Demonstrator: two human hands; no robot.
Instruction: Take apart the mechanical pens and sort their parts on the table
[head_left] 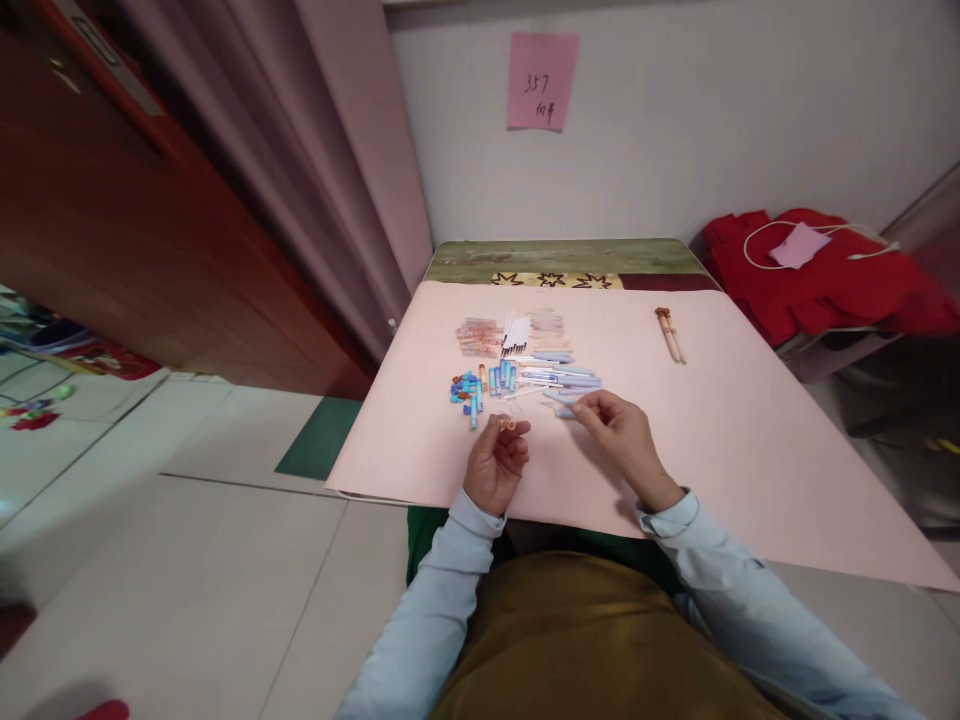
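Note:
My left hand (496, 458) is curled into a pinch on a small orange piece (509, 425) near the front of the pink sheet (750, 420). My right hand (619, 432) lies just to its right, fingers bent, its fingertips touching a pale blue pen barrel (564, 398) at the near edge of a scatter of pen parts. Beyond the hands lie pale blue barrels (559, 375), small blue caps (466, 388), a bundle of white refills (515, 335) and clear orange-tinted parts (478, 337).
Two assembled orange pens (670, 333) lie apart at the sheet's far right. A pink note (541, 80) hangs on the wall. Red cloth with a white cable (825, 270) is piled to the right. Curtain and a wooden door (112, 220) stand at left, over tiled floor.

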